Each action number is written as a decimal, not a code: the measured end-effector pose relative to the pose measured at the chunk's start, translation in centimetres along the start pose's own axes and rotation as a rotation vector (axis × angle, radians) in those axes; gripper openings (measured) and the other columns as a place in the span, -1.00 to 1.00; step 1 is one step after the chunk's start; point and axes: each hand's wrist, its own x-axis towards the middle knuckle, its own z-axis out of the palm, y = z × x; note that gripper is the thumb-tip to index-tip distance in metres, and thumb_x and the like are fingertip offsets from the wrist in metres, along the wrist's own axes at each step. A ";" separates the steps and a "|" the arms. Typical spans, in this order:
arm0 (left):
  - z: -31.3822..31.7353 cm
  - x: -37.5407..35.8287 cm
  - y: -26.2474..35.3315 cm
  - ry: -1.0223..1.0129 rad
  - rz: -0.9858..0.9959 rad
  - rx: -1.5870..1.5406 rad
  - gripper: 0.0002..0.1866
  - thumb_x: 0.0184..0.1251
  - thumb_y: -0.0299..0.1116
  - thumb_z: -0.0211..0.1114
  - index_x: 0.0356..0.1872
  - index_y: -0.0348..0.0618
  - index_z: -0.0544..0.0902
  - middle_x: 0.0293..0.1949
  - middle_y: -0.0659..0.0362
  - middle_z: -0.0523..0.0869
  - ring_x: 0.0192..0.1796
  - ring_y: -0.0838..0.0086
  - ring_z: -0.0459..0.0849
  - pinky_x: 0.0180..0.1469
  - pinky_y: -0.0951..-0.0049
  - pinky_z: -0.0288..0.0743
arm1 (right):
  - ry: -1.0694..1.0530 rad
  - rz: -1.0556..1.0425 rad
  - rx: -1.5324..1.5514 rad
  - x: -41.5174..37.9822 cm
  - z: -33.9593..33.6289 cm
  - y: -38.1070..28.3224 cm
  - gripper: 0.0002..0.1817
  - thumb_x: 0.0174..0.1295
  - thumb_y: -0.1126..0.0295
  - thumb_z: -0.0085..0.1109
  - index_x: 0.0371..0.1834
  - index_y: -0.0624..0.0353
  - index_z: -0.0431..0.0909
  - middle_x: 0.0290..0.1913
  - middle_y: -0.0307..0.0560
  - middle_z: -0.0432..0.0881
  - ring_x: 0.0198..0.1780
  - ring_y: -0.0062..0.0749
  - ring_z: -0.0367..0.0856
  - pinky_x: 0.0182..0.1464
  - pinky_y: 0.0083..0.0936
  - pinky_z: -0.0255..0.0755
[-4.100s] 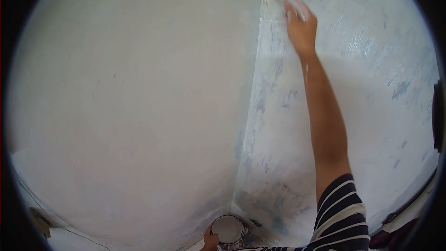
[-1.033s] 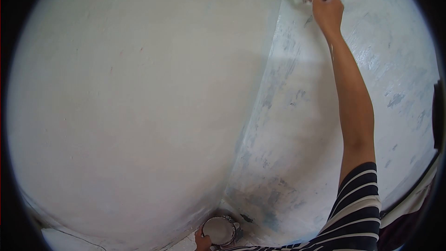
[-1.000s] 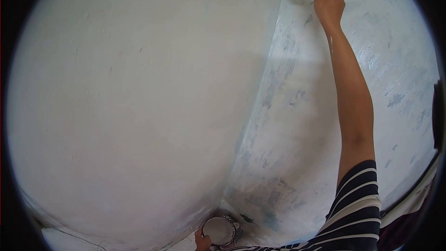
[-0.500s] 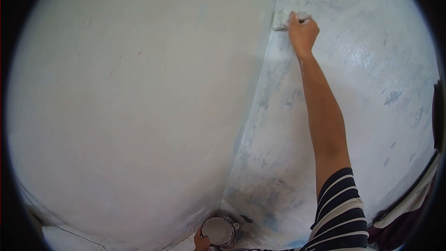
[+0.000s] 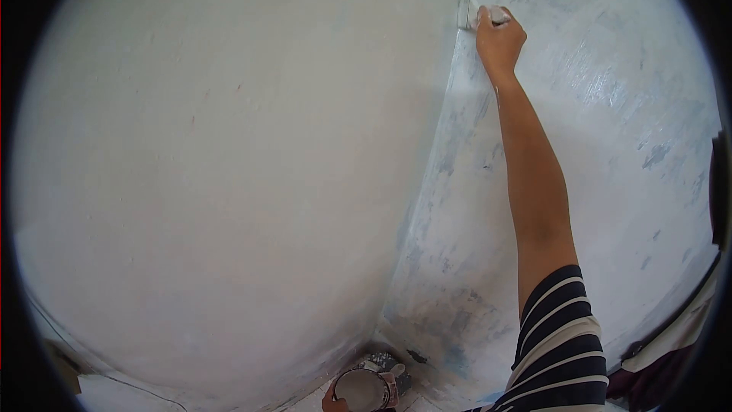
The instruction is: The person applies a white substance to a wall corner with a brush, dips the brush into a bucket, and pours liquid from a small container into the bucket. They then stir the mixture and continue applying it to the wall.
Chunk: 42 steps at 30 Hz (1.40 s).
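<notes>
My right hand (image 5: 501,37) is raised at the upper right, closed round the handle of a paint brush (image 5: 467,14). The bristles touch the patchy white and grey wall (image 5: 595,152) right beside the corner line. White smears show on my fingers and wrist. Low in the view, my left hand (image 5: 333,401) grips the left rim of a round container (image 5: 361,391) holding whitish paint.
A plain pale wall (image 5: 229,168) fills the left side. Behind the paint container, a dark, paint-spotted object (image 5: 381,361) stands at the foot of the corner. Dark and light cloth (image 5: 662,374) lies at the lower right.
My right hand and the brush have moved up a little along the corner. The container and my left hand sit slightly lower in view, showing more of the spotted object behind.
</notes>
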 end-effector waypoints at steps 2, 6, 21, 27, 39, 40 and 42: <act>-7.6 4.3 6.1 -0.281 -0.894 -0.607 -0.29 0.23 -0.57 0.09 0.51 -0.32 0.34 0.11 -0.10 0.71 0.10 0.14 0.68 0.11 0.23 0.63 | -0.015 -0.042 -0.026 -0.6 -0.7 0.0 -0.71 0.23 0.28 0.31 -0.24 0.36 0.72 -0.35 0.16 0.77 -0.29 -0.02 0.76 -0.11 -0.24 0.57; -6.6 3.4 5.2 -0.227 -0.954 -0.785 -0.26 0.15 -0.60 0.04 0.50 -0.31 0.37 0.16 -0.15 0.68 0.15 0.11 0.68 0.15 0.20 0.63 | -0.079 -0.004 -0.241 2.1 -1.2 -1.2 -0.69 0.24 0.24 0.33 -0.24 0.35 0.73 -0.32 0.21 0.77 -0.26 0.07 0.77 -0.08 -0.20 0.58; -8.0 3.1 5.3 -0.021 -1.096 -1.063 -0.23 0.06 -0.72 -0.04 0.45 -0.31 0.46 0.24 -0.03 0.66 0.29 0.28 0.60 0.38 0.41 0.37 | -0.093 -0.245 -0.145 -21.5 -5.2 5.1 -0.91 0.27 0.47 0.34 -0.25 0.26 0.67 -0.41 0.06 0.66 -0.39 -0.14 0.67 -0.28 -0.32 0.51; -11.8 5.5 7.9 -0.075 -1.123 -0.947 -0.22 0.07 -0.73 -0.04 0.47 -0.26 0.46 0.22 -0.02 0.68 0.26 0.30 0.61 0.36 0.41 0.38 | -0.384 0.199 -0.107 -46.9 -14.1 7.1 -0.86 0.26 0.50 0.32 -0.15 0.29 0.64 -0.30 0.12 0.64 -0.29 -0.01 0.65 -0.25 -0.26 0.50; -10.6 1.4 4.4 -0.079 -1.184 -0.972 -0.20 0.11 -0.77 -0.06 0.52 -0.30 0.37 0.33 -0.02 0.60 0.39 0.29 0.53 0.44 0.43 0.28 | -0.572 0.361 -0.191 -52.0 -16.1 8.7 -0.82 0.27 0.48 0.33 -0.14 0.34 0.63 -0.22 0.22 0.66 -0.14 0.21 0.67 -0.10 -0.13 0.53; -10.4 1.2 4.3 -0.061 -1.189 -0.938 -0.21 0.11 -0.77 -0.06 0.52 -0.30 0.37 0.32 -0.01 0.60 0.38 0.30 0.53 0.44 0.43 0.28 | -0.568 0.321 -0.200 -49.9 -15.9 7.6 -0.81 0.24 0.50 0.33 -0.11 0.32 0.62 -0.15 0.20 0.66 -0.12 0.20 0.67 -0.08 -0.12 0.54; -10.7 1.0 4.5 -0.040 -1.216 -0.904 -0.22 0.12 -0.77 -0.06 0.52 -0.31 0.37 0.32 -0.01 0.60 0.38 0.31 0.53 0.44 0.44 0.28 | -0.584 0.286 -0.204 -46.0 -15.7 5.2 -0.79 0.22 0.52 0.33 -0.09 0.30 0.62 -0.08 0.18 0.66 -0.09 0.19 0.67 -0.05 -0.12 0.56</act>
